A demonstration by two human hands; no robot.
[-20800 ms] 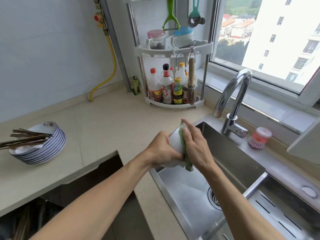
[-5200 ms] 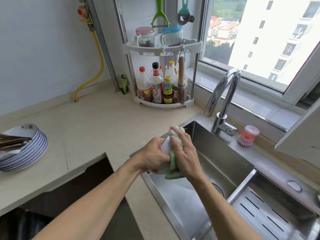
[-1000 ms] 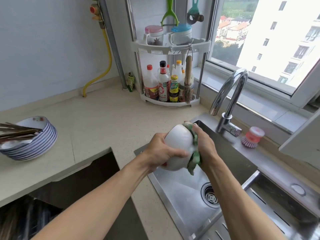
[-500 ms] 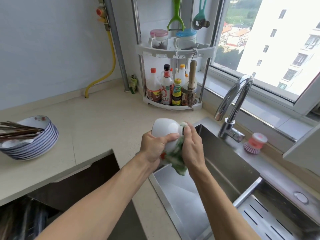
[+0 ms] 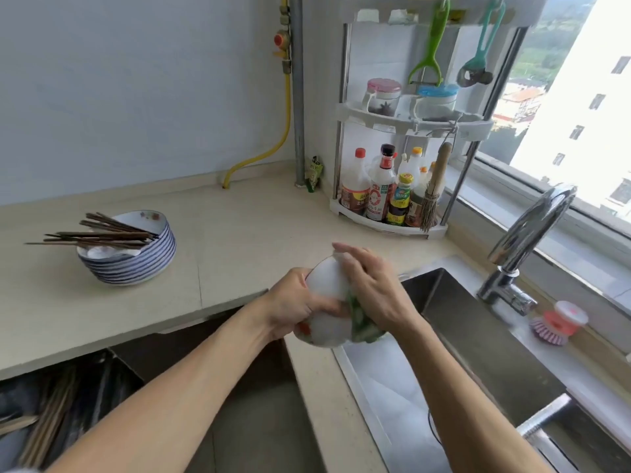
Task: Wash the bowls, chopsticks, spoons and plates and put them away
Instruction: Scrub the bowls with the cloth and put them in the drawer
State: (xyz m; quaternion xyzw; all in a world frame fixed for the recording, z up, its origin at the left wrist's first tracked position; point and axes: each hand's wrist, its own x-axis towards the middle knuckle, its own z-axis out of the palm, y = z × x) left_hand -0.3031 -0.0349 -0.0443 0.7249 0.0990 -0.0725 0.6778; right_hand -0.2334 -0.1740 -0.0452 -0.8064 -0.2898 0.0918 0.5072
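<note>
Head view. My left hand (image 5: 293, 303) grips a white bowl (image 5: 326, 288) by its side, fingers and thumb curled round the wall; the grip is clamped on the bowl. The bowl is held tilted, its outer surface toward the camera, over the near-left corner of the sink (image 5: 478, 353) where the basin meets the worktop (image 5: 239, 233). A red and green mark shows on the bowl's lower edge. My right hand (image 5: 372, 288) presses a green cloth (image 5: 362, 322) against the bowl's right side; its fingers lie fairly straight across the bowl, the cloth trapped beneath the palm and hanging below it. Whether the thumb curls round the cloth I cannot tell.

Well to the left, on the worktop, stands a stack of blue-striped plates (image 5: 136, 259), with dark chopsticks (image 5: 99, 233) laid across the top, their ends pointing left past the rim. Something white lies in the topmost plate under the chopsticks; I cannot tell what.

At the back corner stands a tiered rack (image 5: 406, 121) holding sauce bottles (image 5: 379, 189) on its lowest shelf. A curved tap (image 5: 526, 233) rises behind the sink, and a pink dish brush (image 5: 560, 322) sits just right of its base. A yellow hose (image 5: 273, 145) runs down the wall.
</note>
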